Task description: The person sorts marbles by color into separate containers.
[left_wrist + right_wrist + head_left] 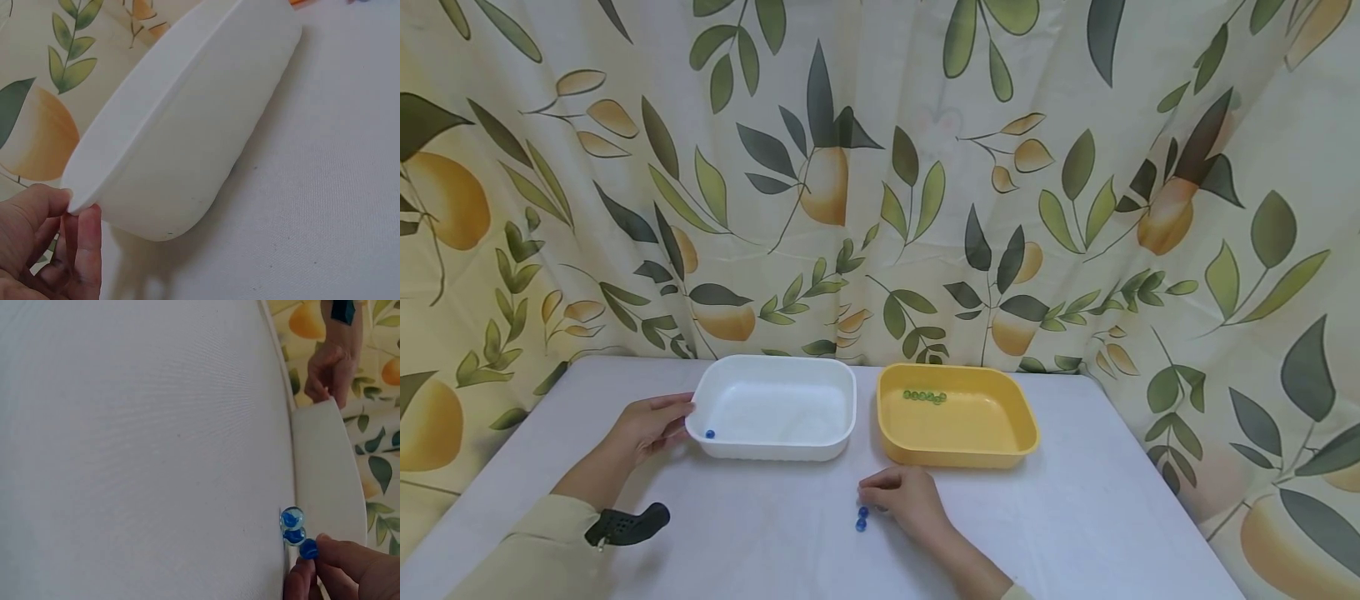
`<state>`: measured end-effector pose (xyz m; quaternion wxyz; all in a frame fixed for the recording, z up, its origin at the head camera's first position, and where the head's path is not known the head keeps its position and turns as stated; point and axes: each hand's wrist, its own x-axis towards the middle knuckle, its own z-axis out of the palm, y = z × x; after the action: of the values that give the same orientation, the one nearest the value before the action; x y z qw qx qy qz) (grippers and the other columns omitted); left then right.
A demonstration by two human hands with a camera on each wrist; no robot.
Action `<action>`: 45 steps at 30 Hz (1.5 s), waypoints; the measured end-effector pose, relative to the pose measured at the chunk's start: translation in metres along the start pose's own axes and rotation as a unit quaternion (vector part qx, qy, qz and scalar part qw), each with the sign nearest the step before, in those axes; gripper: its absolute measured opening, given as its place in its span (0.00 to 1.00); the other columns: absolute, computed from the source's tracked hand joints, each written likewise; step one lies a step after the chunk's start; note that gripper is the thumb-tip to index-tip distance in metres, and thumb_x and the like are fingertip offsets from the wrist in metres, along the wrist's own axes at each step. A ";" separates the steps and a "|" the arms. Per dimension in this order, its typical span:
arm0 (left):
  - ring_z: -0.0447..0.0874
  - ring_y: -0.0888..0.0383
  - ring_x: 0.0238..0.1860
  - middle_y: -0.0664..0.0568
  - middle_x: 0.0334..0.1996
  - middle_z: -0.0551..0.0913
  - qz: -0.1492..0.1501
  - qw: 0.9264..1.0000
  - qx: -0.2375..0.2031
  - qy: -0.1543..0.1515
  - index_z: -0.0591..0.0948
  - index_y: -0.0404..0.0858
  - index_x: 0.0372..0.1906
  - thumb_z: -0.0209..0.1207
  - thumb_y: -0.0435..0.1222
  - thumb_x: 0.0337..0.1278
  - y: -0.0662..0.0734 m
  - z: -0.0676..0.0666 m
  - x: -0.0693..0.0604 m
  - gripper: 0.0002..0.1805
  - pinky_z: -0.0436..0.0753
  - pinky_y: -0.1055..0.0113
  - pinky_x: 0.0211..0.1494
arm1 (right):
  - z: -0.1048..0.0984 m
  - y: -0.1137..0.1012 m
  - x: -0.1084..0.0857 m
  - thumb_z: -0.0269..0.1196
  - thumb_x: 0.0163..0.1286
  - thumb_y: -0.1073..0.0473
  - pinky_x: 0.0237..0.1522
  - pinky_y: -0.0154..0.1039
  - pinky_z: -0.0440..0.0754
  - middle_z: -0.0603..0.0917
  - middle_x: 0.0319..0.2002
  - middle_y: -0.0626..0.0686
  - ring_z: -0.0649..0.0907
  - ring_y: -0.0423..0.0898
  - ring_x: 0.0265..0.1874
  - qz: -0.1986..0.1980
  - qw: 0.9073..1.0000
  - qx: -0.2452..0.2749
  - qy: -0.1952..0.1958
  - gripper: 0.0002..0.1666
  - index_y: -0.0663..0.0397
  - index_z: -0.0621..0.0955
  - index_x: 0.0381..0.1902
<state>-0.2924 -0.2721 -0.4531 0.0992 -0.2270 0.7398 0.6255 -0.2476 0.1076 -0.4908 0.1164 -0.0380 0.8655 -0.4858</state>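
Note:
My left hand (651,429) pinches the left rim of a white rectangular tub (775,451); the left wrist view shows thumb and fingers on the rim (87,194). Inside that tub, near its front left corner, lies one blue marble (710,434). My right hand (913,504) is low over the white cloth, in front of the gap between the tubs. Between its thumb and fingers it pinches a blue glass marble (308,549). Two more blue marbles (292,519) sit on the cloth right beside it, close together.
To the right of the white tub stands a yellow tub (958,457). Several green marbles (925,397) lie in a row near its back left. A white cloth (760,533) covers the table, and a leaf-and-fruit patterned curtain (910,208) hangs behind it.

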 end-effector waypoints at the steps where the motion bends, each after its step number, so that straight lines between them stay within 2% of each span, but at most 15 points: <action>1: 0.84 0.65 0.31 0.41 0.51 0.84 0.000 1.000 0.001 0.000 0.67 0.32 0.70 0.61 0.41 0.66 0.000 0.000 0.000 0.32 0.86 0.67 0.43 | -0.001 0.000 0.000 0.72 0.59 0.58 0.32 0.35 0.80 0.89 0.33 0.47 0.81 0.39 0.30 0.004 1.000 0.001 -0.002 0.08 0.52 0.89 0.37; 7: 0.84 0.64 0.31 0.43 0.49 0.85 0.001 1.000 -0.001 0.000 0.68 0.31 0.70 0.61 0.40 0.66 -0.001 0.000 0.001 0.32 0.86 0.66 0.43 | -0.005 0.001 0.002 0.71 0.61 0.58 0.37 0.36 0.85 0.89 0.35 0.48 0.85 0.40 0.33 0.019 0.999 0.020 -0.021 0.09 0.53 0.89 0.39; 17: 0.84 0.64 0.30 0.52 0.40 0.87 0.005 1.000 -0.001 0.000 0.68 0.31 0.69 0.61 0.40 0.65 -0.001 0.000 0.002 0.32 0.86 0.67 0.41 | -0.011 0.004 0.006 0.70 0.62 0.63 0.38 0.37 0.88 0.89 0.35 0.56 0.88 0.44 0.33 0.002 0.996 0.076 -0.035 0.12 0.64 0.87 0.42; 21: 0.85 0.64 0.30 0.56 0.36 0.87 0.004 1.000 -0.007 -0.002 0.68 0.31 0.69 0.62 0.40 0.65 -0.002 0.000 0.002 0.32 0.86 0.66 0.41 | -0.013 0.002 0.005 0.69 0.62 0.64 0.41 0.39 0.88 0.89 0.38 0.59 0.89 0.47 0.37 0.014 0.993 0.112 -0.043 0.14 0.67 0.86 0.44; 28: 0.85 0.64 0.30 0.55 0.38 0.87 0.007 1.000 -0.003 -0.004 0.68 0.31 0.69 0.61 0.40 0.66 -0.002 -0.001 0.003 0.31 0.86 0.66 0.42 | -0.014 0.000 0.008 0.67 0.64 0.64 0.43 0.39 0.87 0.89 0.41 0.59 0.89 0.49 0.40 0.047 0.985 0.155 -0.060 0.16 0.67 0.84 0.48; 36: 0.84 0.64 0.31 0.52 0.41 0.87 0.007 1.000 0.003 -0.003 0.68 0.32 0.69 0.61 0.41 0.66 -0.002 -0.001 0.002 0.32 0.86 0.66 0.42 | -0.011 -0.003 0.011 0.67 0.64 0.66 0.45 0.39 0.87 0.89 0.41 0.60 0.89 0.50 0.40 0.070 0.968 0.231 -0.069 0.18 0.70 0.82 0.51; 41: 0.83 0.65 0.31 0.51 0.42 0.87 0.007 1.000 0.007 -0.002 0.68 0.31 0.70 0.61 0.41 0.66 -0.001 0.000 0.000 0.32 0.86 0.66 0.43 | -0.012 -0.006 0.013 0.65 0.66 0.66 0.47 0.38 0.86 0.88 0.43 0.61 0.89 0.48 0.42 0.077 0.954 0.277 -0.089 0.20 0.73 0.80 0.54; 45: 0.84 0.65 0.31 0.54 0.39 0.87 0.008 1.000 0.003 -0.005 0.67 0.31 0.70 0.61 0.40 0.66 -0.001 0.000 -0.001 0.32 0.86 0.67 0.42 | -0.012 -0.011 0.015 0.64 0.67 0.65 0.49 0.37 0.85 0.87 0.46 0.63 0.88 0.46 0.42 0.091 0.942 0.304 -0.106 0.22 0.73 0.78 0.56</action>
<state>-0.2913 -0.2723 -0.4538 0.0986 -0.2175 0.7427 0.6256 -0.2651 0.1089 -0.4779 0.2576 0.0270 0.6589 -0.7062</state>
